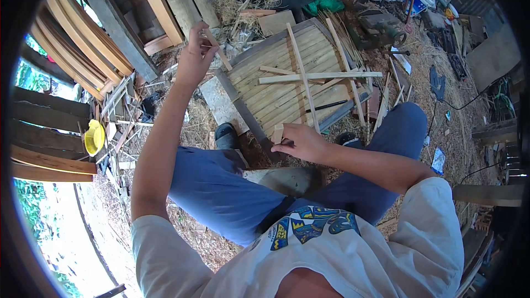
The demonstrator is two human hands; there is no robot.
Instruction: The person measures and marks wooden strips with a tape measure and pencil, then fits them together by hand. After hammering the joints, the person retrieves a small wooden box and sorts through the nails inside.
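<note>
Raised at the upper left, my left hand (194, 58) pinches a thin wooden strip (218, 49), which slants down to the right towards the panel's corner. Near the panel's lower edge, my right hand (303, 142) is closed on a short wood piece (279, 133), whose pale end sticks up by the thumb. Between and beyond my hands lies a slatted wooden panel (259, 96) with a dark frame. Several light wooden strips (326, 77) lie crossed on it, with a dark slim tool (327, 106) among them.
Long planks (118, 25) lean at the upper left. A yellow bowl (94, 138) sits at the left among wood scraps. A vise-like metal machine (381, 27) stands at the upper right. Shavings, offcuts and a black cable (464, 105) cover the ground at the right.
</note>
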